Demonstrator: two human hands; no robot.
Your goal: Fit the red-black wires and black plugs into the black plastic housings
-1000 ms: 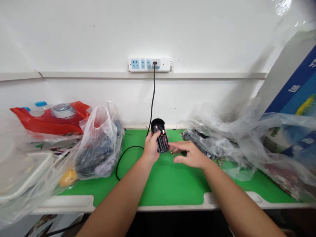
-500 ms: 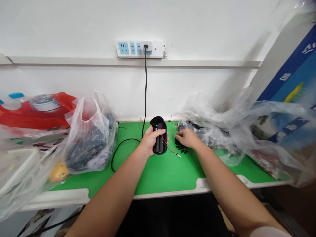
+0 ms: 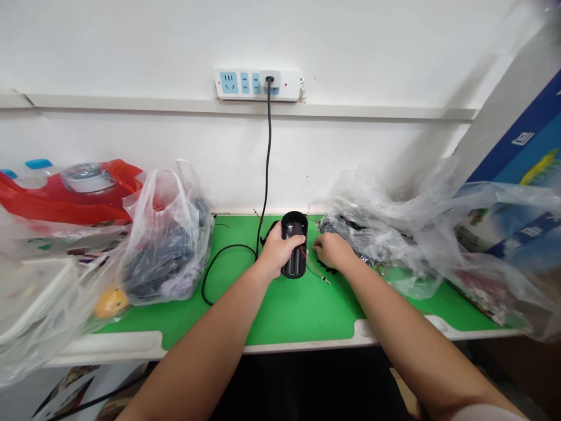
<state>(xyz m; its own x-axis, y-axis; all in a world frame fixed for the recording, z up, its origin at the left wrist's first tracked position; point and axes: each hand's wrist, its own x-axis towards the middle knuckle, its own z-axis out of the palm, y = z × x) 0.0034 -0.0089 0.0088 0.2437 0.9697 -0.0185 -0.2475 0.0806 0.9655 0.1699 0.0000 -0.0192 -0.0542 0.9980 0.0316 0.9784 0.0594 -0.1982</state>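
You have bare green mat (image 3: 302,316) in front for a hand to pass; the clear bag (image 3: 169,245) crowds your left, crumpled plastic (image 3: 394,234) your right, the cord (image 3: 219,260) loops between

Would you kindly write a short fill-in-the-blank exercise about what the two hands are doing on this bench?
1. The left hand grips a ____ housing.
2. The bench mat is ____.
3. The right hand rests beside the ____ bag of parts.
Missing words: black; green; clear plastic

R hand (image 3: 333,250) moved off mat onto small black parts (image 3: 326,268).
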